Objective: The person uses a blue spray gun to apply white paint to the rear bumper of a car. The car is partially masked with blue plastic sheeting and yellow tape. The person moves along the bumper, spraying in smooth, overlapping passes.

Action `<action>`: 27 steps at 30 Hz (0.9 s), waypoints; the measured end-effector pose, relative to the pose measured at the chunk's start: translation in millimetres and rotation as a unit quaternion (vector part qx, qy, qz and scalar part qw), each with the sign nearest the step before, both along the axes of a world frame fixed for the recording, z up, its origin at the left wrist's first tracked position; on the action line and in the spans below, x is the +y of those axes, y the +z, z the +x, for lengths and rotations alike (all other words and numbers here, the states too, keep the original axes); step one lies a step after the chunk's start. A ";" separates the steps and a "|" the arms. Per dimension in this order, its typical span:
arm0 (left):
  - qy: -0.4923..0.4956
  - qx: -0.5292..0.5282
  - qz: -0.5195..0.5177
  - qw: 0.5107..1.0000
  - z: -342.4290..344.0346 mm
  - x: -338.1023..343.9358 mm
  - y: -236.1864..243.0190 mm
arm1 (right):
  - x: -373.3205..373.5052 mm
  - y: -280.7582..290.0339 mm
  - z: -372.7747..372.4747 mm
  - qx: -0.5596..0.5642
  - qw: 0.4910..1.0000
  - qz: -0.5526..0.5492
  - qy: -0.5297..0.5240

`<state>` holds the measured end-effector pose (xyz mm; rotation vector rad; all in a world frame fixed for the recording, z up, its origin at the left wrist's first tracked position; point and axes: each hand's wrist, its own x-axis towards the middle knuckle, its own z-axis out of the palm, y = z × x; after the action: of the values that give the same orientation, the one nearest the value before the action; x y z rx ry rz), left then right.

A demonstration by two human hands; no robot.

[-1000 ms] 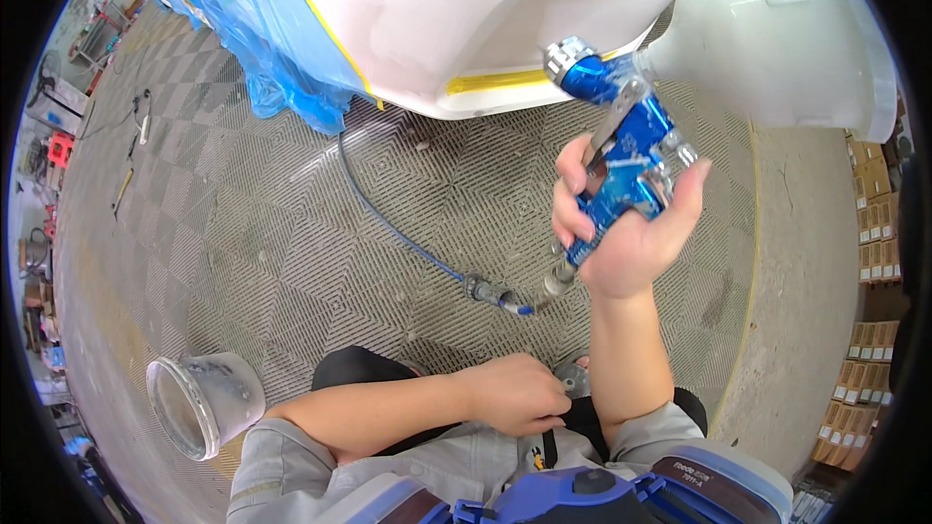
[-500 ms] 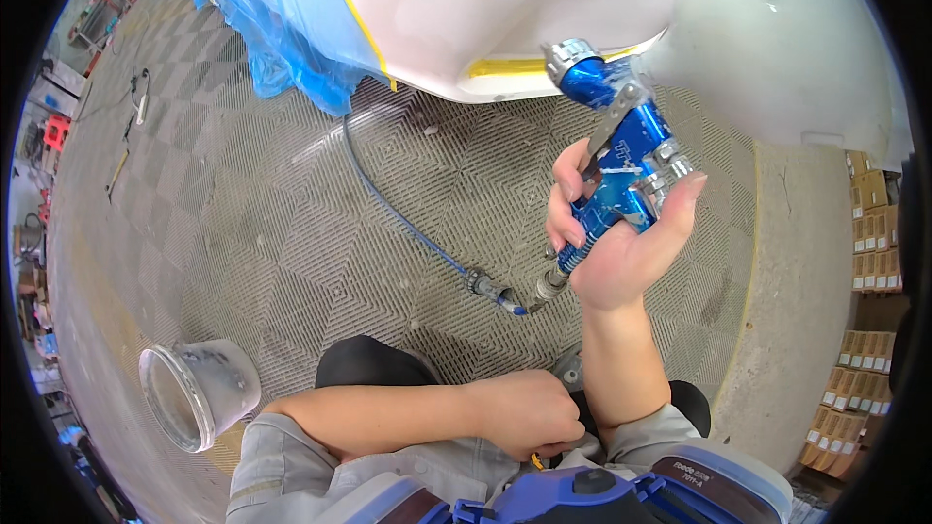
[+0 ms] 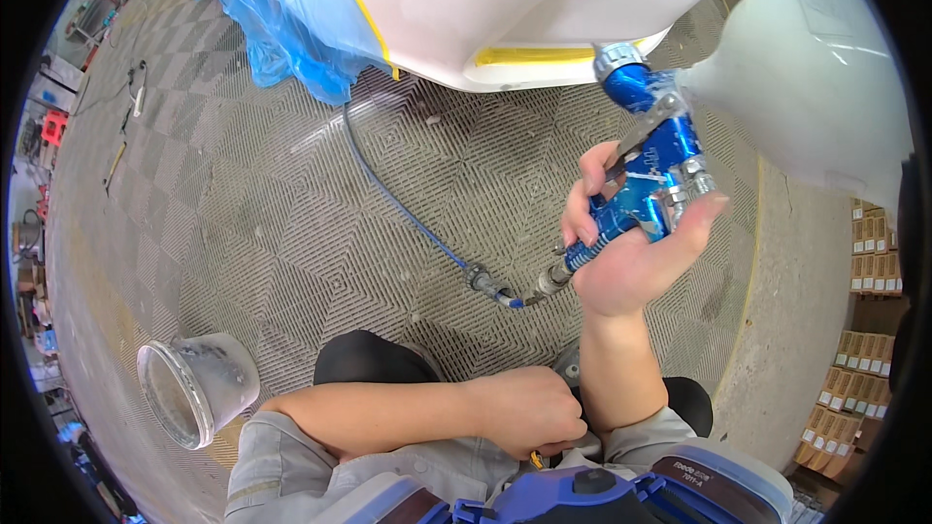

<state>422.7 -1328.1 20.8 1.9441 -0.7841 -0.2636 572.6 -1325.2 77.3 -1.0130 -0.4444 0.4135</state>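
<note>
1. Though streaked with pale residue, showed up as a glossy metallic-blue spray gun [image 3: 646,170], with a ridged silver nozzle ring [image 3: 618,59] at its upper left end and silver knobs [image 3: 697,180] along its right side.
2. Saw a large, whitish cup [image 3: 806,87] joined to it by a narrow neck, leaning toward the right edge of the frame.
3. Noted the right forearm [image 3: 621,359] rising from the lower right, with the right hand [image 3: 621,267] raised just right of centre, palm up.
4. Found that hand grasping the spray gun by its handle, fingers curled round the left side, thumb stretched toward the knobs. Could not tell the exact position of the silver trigger [image 3: 631,147].
5. Saw the left hand [image 3: 529,412] lying low in the frame, back upward and fingers curled, near the right forearm; could not tell its contents.
6. Placed the spray gun right of centre, in the upper half: nozzle ring and cup above the grip, hose [image 3: 403,213] coupled below the handle and curving to the upper left.
7. Noticed a white panel [image 3: 563,0] at the top, blue sheeting [image 3: 301,19] beside it, and a bucket [image 3: 228,378] at lower left.
</note>
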 end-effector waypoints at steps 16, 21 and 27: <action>-0.016 -0.003 0.029 0.999 0.5 2.8 0.6 | 12.8 -9.7 -10.8 0.011 0.999 -0.004 0.031; -0.017 -0.009 0.031 0.999 1.9 3.6 0.4 | 16.7 -13.0 -18.0 0.023 0.996 -0.027 0.082; -0.023 -0.004 0.038 0.999 1.3 4.2 1.0 | 13.0 -17.0 -17.3 0.024 0.996 -0.049 0.075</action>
<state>423.9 -1323.8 21.8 2.0005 -0.8371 -0.3170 555.3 -1312.2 60.2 -1.0658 -0.4619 0.5969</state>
